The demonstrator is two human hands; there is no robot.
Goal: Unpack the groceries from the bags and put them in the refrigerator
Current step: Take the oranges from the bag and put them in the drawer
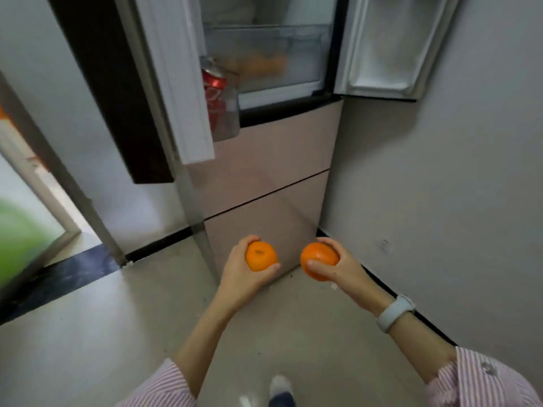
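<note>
The refrigerator (264, 160) stood open ahead, with orange fruit blurred in its clear drawer (264, 54) and a red can (214, 89) in its door bin — some stocking looked done. Below it, each hand held one orange: left hand (244, 274), fingers curled around its orange (261, 256); right hand (340, 267) gripping the other orange (318, 261) — both yet to go in.

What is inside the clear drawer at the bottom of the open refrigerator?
Through the frosted front of the clear drawer, blurred orange shapes show, probably oranges. Their number cannot be told, and anything behind them is hidden.
</note>
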